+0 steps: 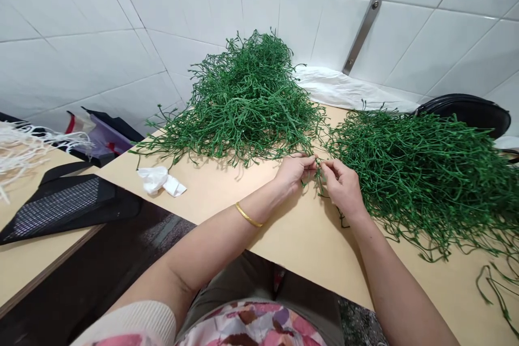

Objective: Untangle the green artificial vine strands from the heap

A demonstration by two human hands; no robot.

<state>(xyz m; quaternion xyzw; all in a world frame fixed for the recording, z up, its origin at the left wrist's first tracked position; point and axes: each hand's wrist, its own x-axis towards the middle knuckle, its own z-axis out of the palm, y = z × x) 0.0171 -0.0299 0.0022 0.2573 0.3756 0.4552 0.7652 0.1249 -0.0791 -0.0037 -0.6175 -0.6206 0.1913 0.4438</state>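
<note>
Far left of the pinched green strand (317,171), a white fibre fringe (22,154) and a black mesh pad (67,206). Nearer, on the counter (300,248), a crumpled white tissue (158,180). Behind the strand, a heap of wiry green stems (243,102). At the strand itself, the left hand (294,172), gold bangle (248,215) at the wrist, and the right hand (343,186), both closed narrow on it, exact grip probably fingertip, partly hidden. Right of it, a second green stem mass (417,173); beyond that, a black bag (466,113).
</note>
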